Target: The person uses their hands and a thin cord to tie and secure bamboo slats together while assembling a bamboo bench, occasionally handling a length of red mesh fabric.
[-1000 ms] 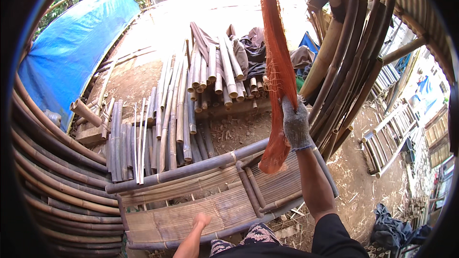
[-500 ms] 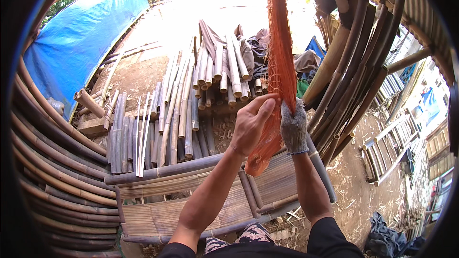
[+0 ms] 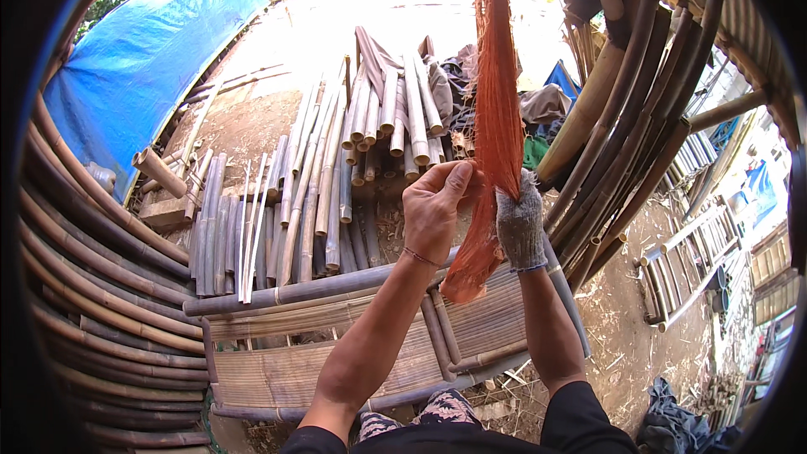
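Observation:
A long strip of orange netting (image 3: 498, 76) hangs down from the top of the view in front of me, gathered narrow, with its frayed lower end (image 3: 471, 273) dangling below my hands. My right hand (image 3: 519, 220), in a grey knitted glove, is closed around the netting's right side. My bare left hand (image 3: 435, 206) is at its left edge, thumb and fingers pinched together, seemingly on a strand or the edge of the netting. Below both hands lies a bamboo bench (image 3: 336, 363) with a slatted top and round poles along its sides.
Cut bamboo poles (image 3: 315, 176) are stacked beyond the bench. Long bent-looking poles (image 3: 109, 303) run along the left, and thick dark poles (image 3: 647, 109) lean at the right. A blue tarp (image 3: 160, 42) hangs at far left. Dark cloth (image 3: 672, 420) lies on the littered ground.
My left hand has shifted slightly left and away from the netting's middle, its fingers now at the edge. The loose lower end has swung a little right and up. My right hand keeps its grip.

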The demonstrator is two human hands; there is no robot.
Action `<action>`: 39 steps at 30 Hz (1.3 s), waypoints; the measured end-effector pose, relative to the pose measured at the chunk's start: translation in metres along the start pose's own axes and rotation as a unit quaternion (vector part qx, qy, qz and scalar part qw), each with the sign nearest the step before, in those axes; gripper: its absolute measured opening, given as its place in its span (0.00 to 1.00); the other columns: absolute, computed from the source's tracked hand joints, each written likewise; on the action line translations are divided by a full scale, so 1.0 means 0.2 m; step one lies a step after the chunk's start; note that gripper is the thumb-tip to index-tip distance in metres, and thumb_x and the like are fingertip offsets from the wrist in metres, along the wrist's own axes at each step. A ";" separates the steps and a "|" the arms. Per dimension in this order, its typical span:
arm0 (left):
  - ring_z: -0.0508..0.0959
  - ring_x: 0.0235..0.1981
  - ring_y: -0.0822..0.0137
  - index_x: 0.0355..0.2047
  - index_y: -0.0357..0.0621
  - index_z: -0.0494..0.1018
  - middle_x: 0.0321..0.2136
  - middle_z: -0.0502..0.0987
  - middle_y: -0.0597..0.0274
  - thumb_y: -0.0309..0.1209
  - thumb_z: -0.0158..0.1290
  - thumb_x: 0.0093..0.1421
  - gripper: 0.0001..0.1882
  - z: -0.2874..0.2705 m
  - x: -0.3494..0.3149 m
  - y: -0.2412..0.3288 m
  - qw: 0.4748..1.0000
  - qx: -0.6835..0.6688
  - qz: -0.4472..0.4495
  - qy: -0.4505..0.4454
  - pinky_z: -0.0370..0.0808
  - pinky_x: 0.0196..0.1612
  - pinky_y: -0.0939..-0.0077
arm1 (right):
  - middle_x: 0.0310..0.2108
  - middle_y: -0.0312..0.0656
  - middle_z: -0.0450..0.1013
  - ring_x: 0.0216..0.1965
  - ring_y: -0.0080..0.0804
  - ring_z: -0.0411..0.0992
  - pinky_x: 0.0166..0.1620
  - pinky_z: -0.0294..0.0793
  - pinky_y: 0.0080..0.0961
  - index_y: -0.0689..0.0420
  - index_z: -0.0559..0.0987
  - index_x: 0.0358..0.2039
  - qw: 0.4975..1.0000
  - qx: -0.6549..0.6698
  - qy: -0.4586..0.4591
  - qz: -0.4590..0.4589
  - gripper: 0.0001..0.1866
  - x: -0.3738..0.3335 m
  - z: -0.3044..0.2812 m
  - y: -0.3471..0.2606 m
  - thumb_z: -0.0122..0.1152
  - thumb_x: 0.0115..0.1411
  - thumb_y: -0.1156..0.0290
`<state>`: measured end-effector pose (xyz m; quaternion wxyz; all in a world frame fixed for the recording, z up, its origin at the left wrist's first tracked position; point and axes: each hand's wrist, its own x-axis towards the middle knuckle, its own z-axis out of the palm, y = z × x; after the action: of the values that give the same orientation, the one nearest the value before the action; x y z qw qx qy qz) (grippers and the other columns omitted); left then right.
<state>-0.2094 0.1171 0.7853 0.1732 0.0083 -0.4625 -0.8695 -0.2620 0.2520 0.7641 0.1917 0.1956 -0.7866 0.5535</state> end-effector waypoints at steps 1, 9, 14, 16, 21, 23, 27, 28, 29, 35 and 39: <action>0.83 0.35 0.71 0.39 0.42 0.79 0.33 0.83 0.62 0.37 0.57 0.65 0.11 0.00 -0.01 0.01 1.000 0.012 0.008 0.011 0.81 0.37 0.77 | 0.35 0.56 0.73 0.38 0.55 0.74 0.40 0.72 0.41 0.62 0.72 0.44 1.000 -0.013 0.000 -0.013 0.11 0.00 0.00 0.01 0.53 0.62 0.73; 0.83 0.37 0.64 0.39 0.40 0.76 0.33 0.82 0.59 0.34 0.48 0.70 0.11 -0.17 -0.05 0.11 0.997 -0.057 0.046 0.036 0.82 0.40 0.70 | 0.36 0.44 0.74 0.38 0.35 0.75 0.43 0.74 0.34 0.61 0.72 0.47 0.994 0.033 -0.099 -0.023 0.13 -0.03 -0.06 -0.05 0.58 0.63 0.70; 0.78 0.28 0.68 0.41 0.41 0.72 0.24 0.72 0.67 0.34 0.43 0.72 0.11 -0.44 -0.12 0.13 0.954 -0.291 -0.059 -0.037 0.81 0.44 0.63 | 0.39 0.34 0.74 0.39 0.23 0.73 0.44 0.75 0.27 0.59 0.74 0.51 0.910 0.340 -0.185 0.146 0.18 -0.03 -0.15 -0.10 0.62 0.62 0.67; 0.67 0.21 0.75 0.40 0.39 0.72 0.20 0.63 0.71 0.35 0.43 0.72 0.13 -0.54 -0.25 0.12 0.977 -0.186 -0.090 -0.042 0.75 0.33 0.74 | 0.39 0.33 0.74 0.38 0.23 0.73 0.43 0.74 0.26 0.58 0.74 0.51 0.876 0.412 -0.149 0.204 0.19 -0.03 -0.15 -0.07 0.63 0.61 0.66; 0.55 0.19 0.79 0.20 0.46 0.63 0.18 0.54 0.73 0.39 0.45 0.71 0.21 -1.10 -0.84 -0.15 0.979 -0.099 -0.178 -0.004 0.60 0.24 0.80 | 0.34 0.32 0.74 0.35 0.23 0.72 0.40 0.72 0.24 0.55 0.76 0.43 0.869 0.424 -0.021 0.254 0.12 0.03 -0.13 0.07 0.62 0.60 0.67; 0.50 0.14 0.76 0.17 0.54 0.58 0.13 0.50 0.74 0.38 0.46 0.70 0.22 -1.44 -1.20 -0.33 0.940 -0.112 -0.260 0.191 0.53 0.17 0.80 | 0.35 0.34 0.75 0.35 0.25 0.73 0.42 0.73 0.25 0.56 0.77 0.43 0.879 0.384 0.010 0.281 0.12 0.04 -0.14 0.16 0.62 0.61 0.67; 0.76 0.23 0.64 0.33 0.46 0.79 0.27 0.78 0.61 0.40 0.56 0.58 0.11 -2.46 -2.46 -0.85 0.679 0.470 -0.401 0.396 0.70 0.20 0.67 | 0.41 0.37 0.76 0.38 0.26 0.75 0.42 0.74 0.25 0.59 0.76 0.49 0.895 0.379 -0.009 0.236 0.18 0.08 0.00 0.06 0.62 0.60 0.65; 0.79 0.45 0.56 0.43 0.44 0.79 0.44 0.80 0.52 0.33 0.52 0.59 0.14 -2.03 -2.36 -0.78 0.433 0.628 -0.625 0.167 0.74 0.41 0.66 | 0.37 0.35 0.75 0.35 0.24 0.74 0.38 0.74 0.24 0.58 0.77 0.48 0.917 0.316 0.030 0.242 0.17 0.02 -0.20 0.14 0.61 0.61 0.65; 0.72 0.61 0.61 0.56 0.47 0.74 0.59 0.72 0.52 0.41 0.54 0.57 0.27 -2.07 -2.53 -0.60 0.349 0.605 -0.711 0.077 0.71 0.58 0.65 | 0.34 0.33 0.74 0.31 0.22 0.73 0.34 0.74 0.23 0.58 0.77 0.46 0.910 0.333 0.025 0.247 0.15 0.01 -0.13 0.05 0.61 0.62 0.65; 0.66 0.65 0.59 0.60 0.47 0.69 0.64 0.65 0.50 0.46 0.54 0.58 0.31 -2.47 -2.51 -0.43 0.302 0.727 -0.615 -0.039 0.64 0.64 0.62 | 0.33 0.33 0.74 0.31 0.20 0.73 0.32 0.75 0.22 0.58 0.76 0.48 0.919 0.334 -0.017 0.209 0.16 -0.05 -0.09 -0.17 0.60 0.62 0.65; 0.59 0.68 0.49 0.68 0.38 0.55 0.67 0.59 0.45 0.60 0.46 0.63 0.45 -2.09 -1.13 -0.51 0.765 0.554 -0.318 -0.082 0.52 0.70 0.56 | 0.29 0.30 0.71 0.24 0.16 0.67 0.27 0.70 0.17 0.56 0.77 0.46 0.925 0.324 -0.023 0.199 0.14 -0.10 -0.10 -0.24 0.61 0.62 0.65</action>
<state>0.0471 -0.0961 0.4314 -0.1867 0.1785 -0.8469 -0.4648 -0.2178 0.2586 0.7974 -0.0147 0.0987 -0.5914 0.8002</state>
